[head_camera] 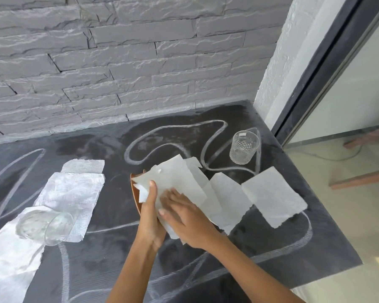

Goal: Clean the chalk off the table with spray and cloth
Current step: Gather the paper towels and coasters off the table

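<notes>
A dark table (109,254) carries looping white chalk lines (162,127). At its middle, my left hand (150,217) grips a brown curved dish (134,194) by its edge, thumb up on a white paper towel (175,178). My right hand (185,217) lies flat on that towel, pressing it against the dish. The strip of towel sheets runs on to the right and lies on the table (271,195). No spray bottle is in view.
A cut-glass tumbler (244,147) stands upright at the back right. Another glass (45,227) lies on its side at the left on a wet crumpled towel (68,193). A grey stone wall (118,62) backs the table; its right edge drops off beside a glass door (348,88).
</notes>
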